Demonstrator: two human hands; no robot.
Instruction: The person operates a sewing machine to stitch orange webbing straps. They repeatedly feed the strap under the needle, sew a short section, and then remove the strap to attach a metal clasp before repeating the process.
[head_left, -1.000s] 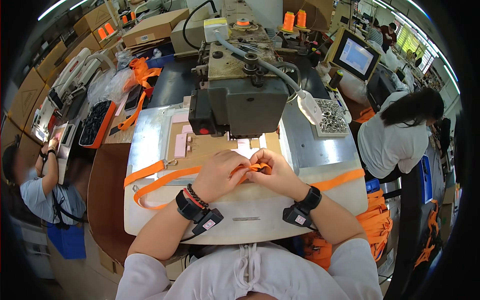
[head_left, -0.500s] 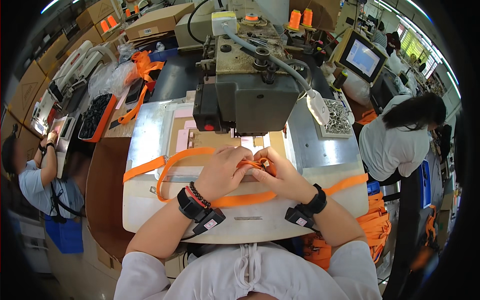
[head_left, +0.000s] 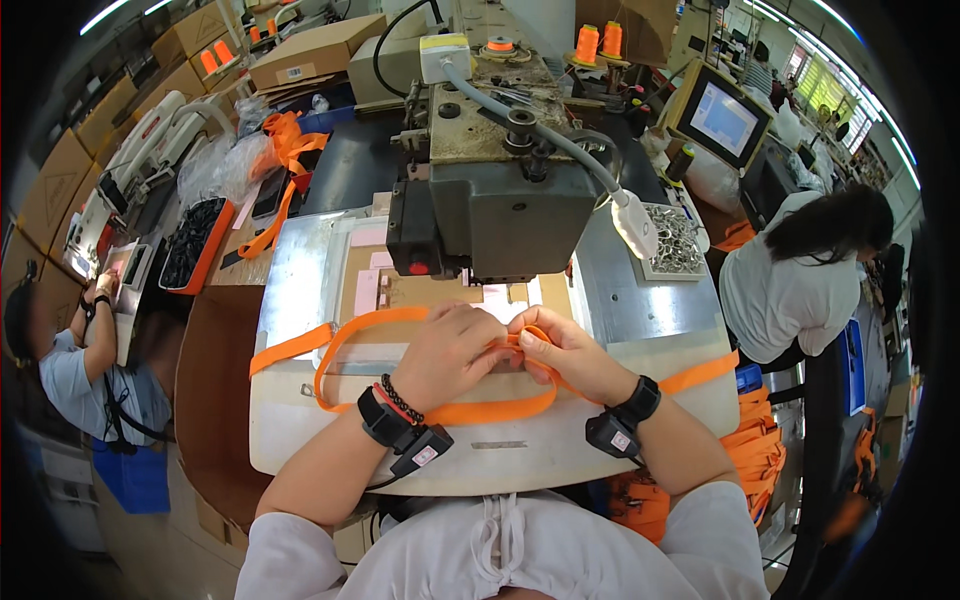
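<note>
A long orange webbing strap (head_left: pixel 490 412) lies in a loop across the white work table (head_left: pixel 300 430). My left hand (head_left: pixel 458 350) is closed on the strap, thumb and fingers pinched near the middle. Close against it, my right hand (head_left: pixel 572 358) grips a small fold of the same strap between thumb and forefinger. What lies between the fingertips is mostly hidden. Left of my hands, the strap passes a small metal ring (head_left: pixel 334 330). Its right part runs under my right wrist to the table's edge. Just beyond my hands stands the sewing machine head (head_left: pixel 510 220).
A tray of metal hardware (head_left: pixel 672 240) sits at the right, below a screen (head_left: pixel 720 115). On the left are an orange-rimmed bin of black parts (head_left: pixel 197 240) and an open cardboard box (head_left: pixel 225 380). Orange straps (head_left: pixel 755 450) hang at the right. Two co-workers sit on either side.
My right hand has shifted slightly right and down, drawing the strap into a curve beneath it. The dark piece seen between my fingers before is now hidden.
</note>
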